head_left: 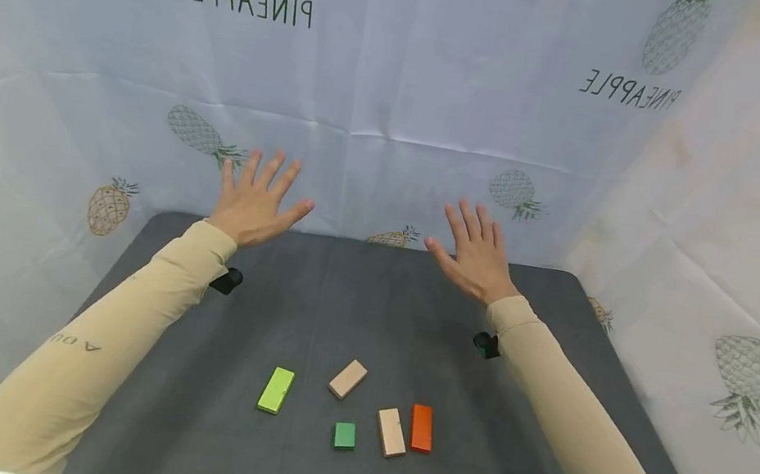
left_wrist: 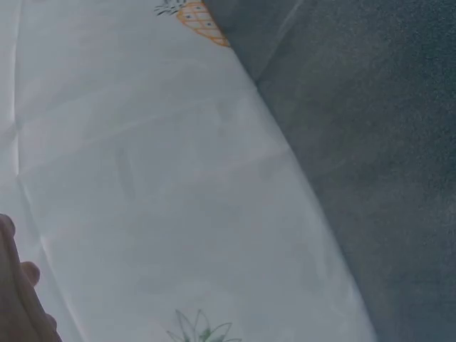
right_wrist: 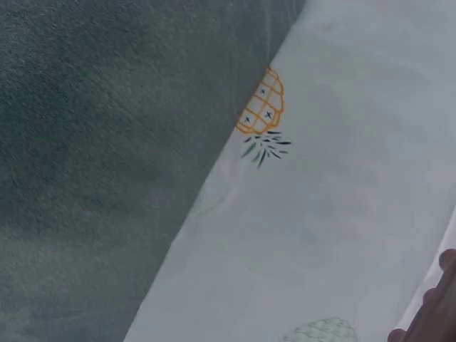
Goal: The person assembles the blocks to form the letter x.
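Observation:
Both hands are raised over the far part of the dark table, fingers straight and spread. The left hand (head_left: 253, 204) holds nothing, and neither does the right hand (head_left: 477, 257). Nearer the body, several small blocks lie flat on the table: a lime green block (head_left: 276, 390), a plain wooden block (head_left: 347, 379), a short green block (head_left: 344, 436), a second wooden block (head_left: 391, 433) and an orange-red block (head_left: 421, 428). The second wooden block lies close beside the orange-red one. Only bits of the fingers (left_wrist: 16, 292) show in the left wrist view; fingertips (right_wrist: 434, 306) edge into the right wrist view.
A dark grey cloth covers the table (head_left: 340, 297). White curtains (head_left: 432, 96) printed with pineapples hang behind it and along both sides. A small black wrist camera (head_left: 226, 281) sits under the left sleeve, and another wrist camera (head_left: 486, 345) under the right.

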`<state>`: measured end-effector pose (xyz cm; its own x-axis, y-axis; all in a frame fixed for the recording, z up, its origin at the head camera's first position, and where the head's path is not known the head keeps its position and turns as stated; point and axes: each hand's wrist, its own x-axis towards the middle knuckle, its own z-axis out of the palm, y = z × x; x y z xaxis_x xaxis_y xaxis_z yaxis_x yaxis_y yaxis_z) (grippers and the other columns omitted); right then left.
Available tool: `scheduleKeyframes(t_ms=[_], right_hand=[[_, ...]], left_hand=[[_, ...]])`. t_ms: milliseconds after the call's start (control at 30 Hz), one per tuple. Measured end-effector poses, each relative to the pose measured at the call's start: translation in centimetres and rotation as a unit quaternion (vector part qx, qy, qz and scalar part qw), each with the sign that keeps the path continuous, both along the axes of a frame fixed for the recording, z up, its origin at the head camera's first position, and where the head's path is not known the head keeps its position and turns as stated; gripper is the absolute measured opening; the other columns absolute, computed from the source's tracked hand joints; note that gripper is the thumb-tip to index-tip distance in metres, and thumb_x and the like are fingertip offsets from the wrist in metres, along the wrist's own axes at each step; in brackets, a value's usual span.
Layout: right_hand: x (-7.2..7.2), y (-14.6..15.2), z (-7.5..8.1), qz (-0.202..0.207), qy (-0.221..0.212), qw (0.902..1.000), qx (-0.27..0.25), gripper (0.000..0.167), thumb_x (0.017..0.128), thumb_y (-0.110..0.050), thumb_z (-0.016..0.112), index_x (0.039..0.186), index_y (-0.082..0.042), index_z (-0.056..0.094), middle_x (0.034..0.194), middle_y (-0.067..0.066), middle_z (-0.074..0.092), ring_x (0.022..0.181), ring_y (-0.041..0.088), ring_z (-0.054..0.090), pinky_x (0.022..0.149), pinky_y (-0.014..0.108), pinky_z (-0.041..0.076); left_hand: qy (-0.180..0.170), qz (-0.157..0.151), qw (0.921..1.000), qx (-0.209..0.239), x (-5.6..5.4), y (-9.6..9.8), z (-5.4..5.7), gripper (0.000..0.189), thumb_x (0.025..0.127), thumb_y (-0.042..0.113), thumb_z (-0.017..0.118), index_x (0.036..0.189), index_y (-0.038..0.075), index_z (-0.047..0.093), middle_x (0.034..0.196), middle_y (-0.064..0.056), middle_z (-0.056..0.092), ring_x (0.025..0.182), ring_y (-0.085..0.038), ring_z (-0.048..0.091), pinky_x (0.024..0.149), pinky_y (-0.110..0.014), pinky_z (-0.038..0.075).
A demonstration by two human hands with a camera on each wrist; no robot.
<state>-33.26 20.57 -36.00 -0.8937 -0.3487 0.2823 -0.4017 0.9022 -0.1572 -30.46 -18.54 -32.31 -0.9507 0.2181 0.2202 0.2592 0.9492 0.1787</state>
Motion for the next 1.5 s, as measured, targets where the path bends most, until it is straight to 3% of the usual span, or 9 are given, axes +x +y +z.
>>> scheduleKeyframes(t_ms=[300,600,867,1000,1233,1500], right_hand=[[1.1,0.3,-1.6,-0.015,-0.038,0.9992,0.002,0.081,0.1,-0.071,0.03,0.165,-0.03,0.003,0.173,0.003,0.003,0.16,0.031,-0.002,0.126,0.058,0.001],[2.4,-0.8,-2.5,0.002,-0.047,0.9989,-0.001,0.084,0.099,-0.073,0.026,0.165,-0.026,0.004,0.173,0.006,0.004,0.16,0.034,0.002,0.126,0.058,0.003],[4.7,-1.5,-3.6,0.014,-0.041,0.999,0.002,0.08,0.102,-0.066,0.035,0.165,-0.024,0.011,0.173,0.007,0.007,0.159,0.035,0.006,0.126,0.058,0.008],[5.9,-1.8,-3.9,0.024,-0.042,0.9988,0.0,0.078,0.102,-0.063,0.039,0.165,-0.023,0.014,0.173,0.007,0.007,0.159,0.036,0.007,0.125,0.059,0.01],[8.3,-2.5,-4.6,0.035,-0.045,0.9982,-0.017,0.074,0.103,-0.056,0.045,0.164,-0.019,0.021,0.172,0.008,0.011,0.159,0.035,0.01,0.125,0.058,0.013],[10.9,-3.3,-5.0,0.056,-0.055,0.9963,-0.036,0.071,0.103,-0.054,0.047,0.162,-0.02,0.028,0.17,0.009,0.019,0.158,0.034,0.014,0.125,0.058,0.013]], left_hand=[[-0.022,-0.009,0.9997,-0.001,0.6,0.0,-1.3,0.083,0.101,0.07,0.025,0.165,0.022,0.006,0.172,-0.013,0.005,0.157,-0.045,-0.005,0.115,-0.076,-0.007],[-0.022,-0.023,0.9994,0.012,1.9,0.0,-3.0,0.082,0.102,0.068,0.029,0.165,0.019,0.01,0.171,-0.016,0.012,0.157,-0.044,0.001,0.116,-0.076,-0.007],[-0.018,-0.043,0.9986,0.023,3.1,0.8,-4.2,0.076,0.104,0.061,0.033,0.165,0.019,0.015,0.168,-0.017,0.02,0.157,-0.043,0.005,0.116,-0.075,-0.004],[-0.009,-0.058,0.9977,0.033,4.0,1.0,-4.7,0.069,0.106,0.051,0.037,0.164,0.017,0.02,0.167,-0.018,0.024,0.157,-0.043,0.008,0.117,-0.075,-0.002],[-0.025,-0.083,0.9958,0.029,5.5,1.4,-5.4,0.065,0.107,0.04,0.042,0.163,0.014,0.021,0.167,-0.017,0.023,0.158,-0.041,0.006,0.119,-0.072,-0.001],[0.001,-0.097,0.9946,0.036,7.3,1.7,-6.2,0.065,0.103,0.033,0.052,0.16,0.01,0.03,0.164,-0.019,0.029,0.156,-0.042,0.013,0.12,-0.071,0.004]])
